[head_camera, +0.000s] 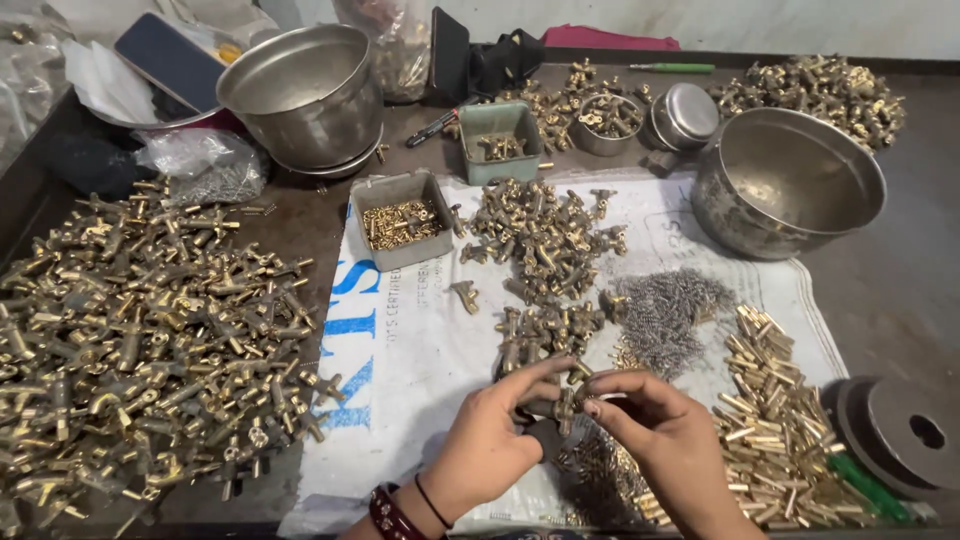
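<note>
A small brass fitting (565, 403) sits between the fingertips of both hands, over a white printed sack cloth (420, 350). My left hand (495, 440) grips it from the left, with dark bands on its wrist. My right hand (655, 430) pinches it from the right. Just beyond the hands lies a heap of brass valve bodies (545, 240). A mound of small steel springs (665, 310) and a pile of short brass pins (775, 420) lie to the right of my hands.
A large pile of brass fittings (140, 340) covers the left of the table. Steel bowls stand at back left (300, 90) and right (785, 180). Small trays of parts (400, 220) (500, 140), a dark round weight (900, 430) and a phone (165, 60) are also around.
</note>
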